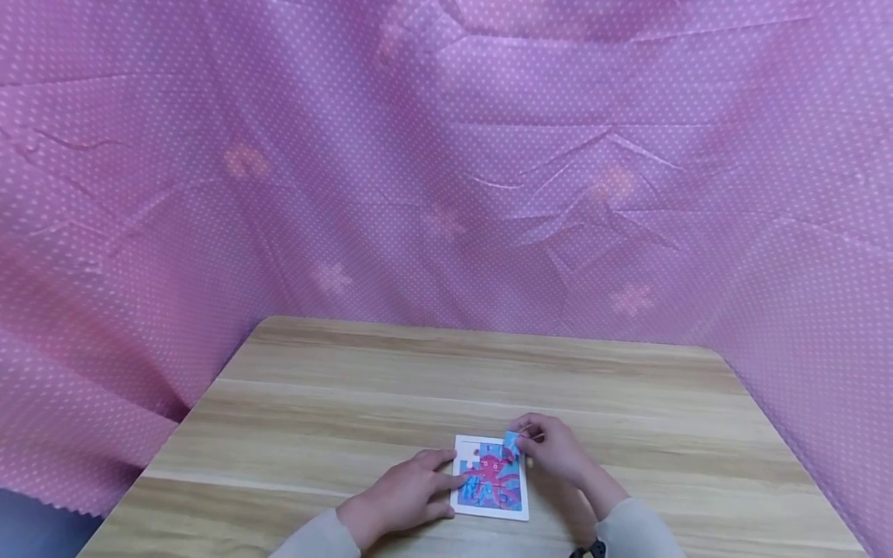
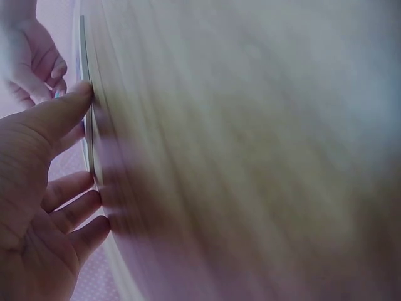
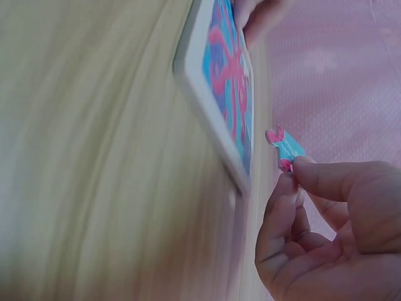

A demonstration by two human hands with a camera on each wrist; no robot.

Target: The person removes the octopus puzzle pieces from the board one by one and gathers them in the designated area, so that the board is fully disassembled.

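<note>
A white-rimmed jigsaw puzzle board (image 1: 490, 514) with a pink octopus on blue lies flat near the table's front. Bare white backing shows at its upper left. My left hand (image 1: 408, 488) rests at the board's left side, fingers fairly straight, one fingertip over the picture; in the left wrist view its thumb touches the board's edge (image 2: 89, 119). Between thumb and fingertips my right hand (image 1: 558, 449) pinches a blue and pink puzzle piece (image 1: 512, 442) above the upper right corner. The right wrist view shows the piece (image 3: 288, 146) raised off the board, tilted.
The wood-grain table (image 1: 335, 411) stretches away behind and to both sides of the board. A pink dotted cloth (image 1: 446, 170) hangs behind the table and along its sides. A dark band (image 1: 593, 549) is around the right wrist.
</note>
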